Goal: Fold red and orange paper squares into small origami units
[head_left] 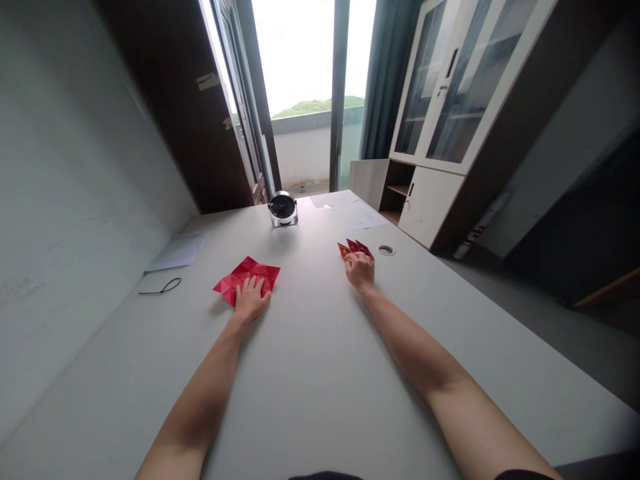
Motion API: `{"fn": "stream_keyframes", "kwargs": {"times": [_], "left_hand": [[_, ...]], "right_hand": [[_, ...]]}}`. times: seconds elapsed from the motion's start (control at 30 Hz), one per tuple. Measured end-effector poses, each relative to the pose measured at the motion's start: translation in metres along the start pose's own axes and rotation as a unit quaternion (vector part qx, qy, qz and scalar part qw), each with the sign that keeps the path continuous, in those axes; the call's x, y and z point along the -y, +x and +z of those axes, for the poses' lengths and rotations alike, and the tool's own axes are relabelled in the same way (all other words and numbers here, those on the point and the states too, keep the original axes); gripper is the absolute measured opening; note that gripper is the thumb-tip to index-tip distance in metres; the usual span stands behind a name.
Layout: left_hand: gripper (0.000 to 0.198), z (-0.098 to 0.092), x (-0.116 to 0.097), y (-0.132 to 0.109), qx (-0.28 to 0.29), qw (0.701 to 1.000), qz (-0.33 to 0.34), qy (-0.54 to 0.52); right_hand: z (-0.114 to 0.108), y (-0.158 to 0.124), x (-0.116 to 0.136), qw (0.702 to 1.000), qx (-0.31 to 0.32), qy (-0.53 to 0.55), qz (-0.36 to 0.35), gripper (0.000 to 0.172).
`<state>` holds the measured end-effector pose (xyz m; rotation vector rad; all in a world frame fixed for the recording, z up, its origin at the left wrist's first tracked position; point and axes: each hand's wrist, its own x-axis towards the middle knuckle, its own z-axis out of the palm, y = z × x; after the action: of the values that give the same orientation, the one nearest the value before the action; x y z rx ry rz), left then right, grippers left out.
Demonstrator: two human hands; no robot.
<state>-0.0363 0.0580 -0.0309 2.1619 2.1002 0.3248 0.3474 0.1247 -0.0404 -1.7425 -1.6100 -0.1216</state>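
A creased red paper (243, 272) lies partly unfolded on the white table (300, 373), left of the middle. On its lower right part rests my left hand (251, 297), fingers spread flat. Farther right, my right hand (360, 268) has its fingers curled together at several small folded paper pieces, dark red (353, 245) and orange (343, 250). These pieces stick out beyond the fingertips, and their lower parts are hidden behind the hand.
A round black device on a metal stand (283, 208) stands toward the far edge. Paper sheets (177, 252) and a black cable tie (167, 287) lie at the left. Right of my right hand is a round cable hole (386, 251); more sheets (363, 217) lie beyond.
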Motion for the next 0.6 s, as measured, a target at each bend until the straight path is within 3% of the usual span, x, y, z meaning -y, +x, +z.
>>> {"fn": "stream_keyframes", "kwargs": {"times": [0.1,0.27,0.6], "left_hand": [[0.05,-0.001,0.012,0.003,-0.065,0.997,-0.03,-0.003],[0.044,-0.001,0.013,0.003,-0.146,0.989,0.004,-0.018],[0.034,-0.009,-0.018,-0.006,-0.204,0.967,0.142,-0.061]], "right_hand": [[0.005,0.004,-0.009,1.0,0.022,-0.008,0.016,0.022],[0.006,0.007,-0.013,0.998,0.04,-0.011,0.037,0.023],[-0.002,0.004,-0.005,0.999,0.044,-0.008,-0.005,0.017]]}}
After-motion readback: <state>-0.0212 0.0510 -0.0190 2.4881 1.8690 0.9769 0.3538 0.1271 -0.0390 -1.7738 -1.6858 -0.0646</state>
